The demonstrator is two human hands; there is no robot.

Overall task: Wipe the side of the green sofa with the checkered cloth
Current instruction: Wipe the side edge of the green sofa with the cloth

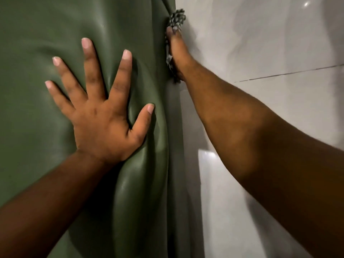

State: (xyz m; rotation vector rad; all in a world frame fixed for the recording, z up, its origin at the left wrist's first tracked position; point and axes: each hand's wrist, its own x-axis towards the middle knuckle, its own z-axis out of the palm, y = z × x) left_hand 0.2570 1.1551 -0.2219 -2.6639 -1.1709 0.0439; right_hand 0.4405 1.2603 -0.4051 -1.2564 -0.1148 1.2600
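Fingers [87,71] of the left hand [104,125] were spread wide and flat, gripping nothing, and they pressed into the green sofa [37,53], which filled the whole left half of the frame from top to bottom. Its smooth leather-like surface bulged and creased around that palm, with long folds running down toward the lower centre. Right of the sofa's edge, the pale glossy tiled floor [279,53] took up the upper right and lower middle of the frame, crossed by a dark grout line at the right and marked with bright reflections. The right forearm reached in from the lower right corner diagonally up to the top centre, where the right hand [177,51] lay against the sofa's side, just past its rounded edge. That hand was seen edge-on, its fingers extended along the side and pressing the checkered cloth [176,19] against it; how far they curled around the cloth could not be told, since the sofa's edge hid most of them. The cloth, bunched and patterned in dark and light checks, showed at the upper centre, poking out above the fingertips, with a further strip visible beneath the hand along the sofa's edge down to the wrist.
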